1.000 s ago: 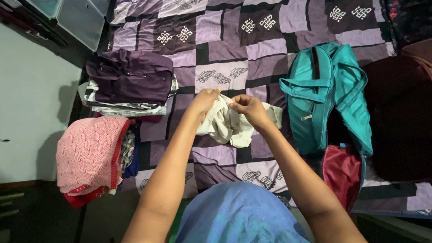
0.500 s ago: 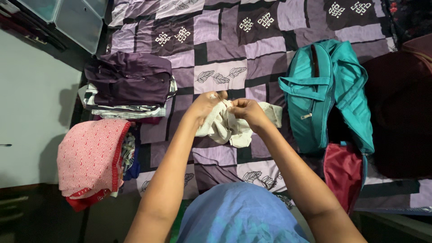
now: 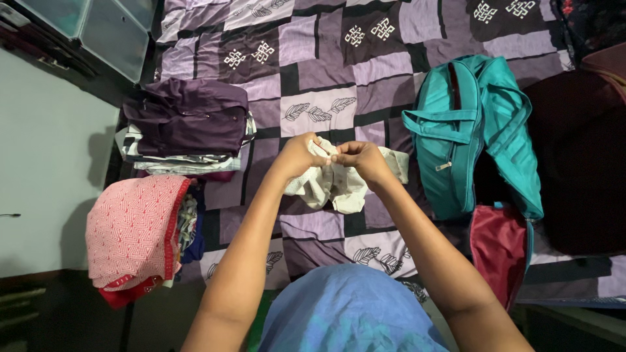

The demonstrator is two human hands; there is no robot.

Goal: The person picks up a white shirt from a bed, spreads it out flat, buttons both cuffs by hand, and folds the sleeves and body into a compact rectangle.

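A crumpled cream-white garment (image 3: 329, 186) is held above the purple patchwork bedspread (image 3: 326, 72). My left hand (image 3: 297, 156) grips its top edge on the left side. My right hand (image 3: 362, 158) pinches the same edge just to the right, and the fingertips of both hands nearly meet. The rest of the cloth hangs and bunches below my hands, with one end lying toward the right.
A stack of folded clothes with a dark purple piece on top (image 3: 189, 117) lies at the left. A red-and-white patterned cloth pile (image 3: 134, 231) sits at the bed's left edge. An open teal bag (image 3: 473, 130) with a red lining (image 3: 499, 251) lies at the right.
My two hands have drawn closer together on the garment's top edge, and the cloth has bunched a little more beneath them.
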